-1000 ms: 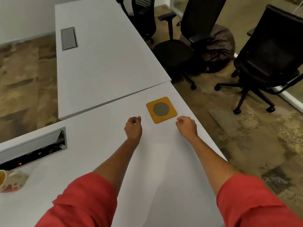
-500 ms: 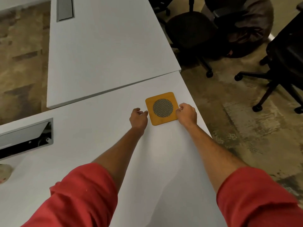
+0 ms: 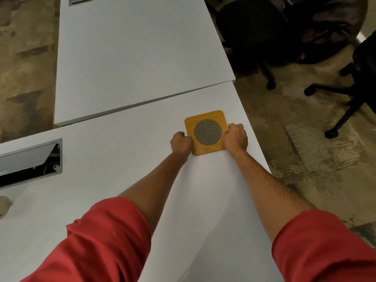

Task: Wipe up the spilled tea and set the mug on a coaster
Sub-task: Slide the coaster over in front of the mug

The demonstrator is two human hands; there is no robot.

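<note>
A square orange coaster [image 3: 205,119] with a round metal-mesh centre lies flat on the white desk [image 3: 122,180], near its right edge. My left hand [image 3: 181,144] grips the coaster's left edge with curled fingers. My right hand [image 3: 236,138] grips its right edge the same way. Only a pale sliver of the mug [image 3: 3,203] shows at the far left edge of the view. No spilled tea and no cloth can be seen.
An open cable hatch [image 3: 30,161] is set into the desk at left. A second white desk [image 3: 132,47] adjoins behind. Black office chairs [image 3: 250,31] and a dark beanbag [image 3: 325,27] stand on the floor to the right.
Both hands reached forward and closed on the coaster's two side edges. The view tilted down and right, so the mug slid almost out of frame at left.
</note>
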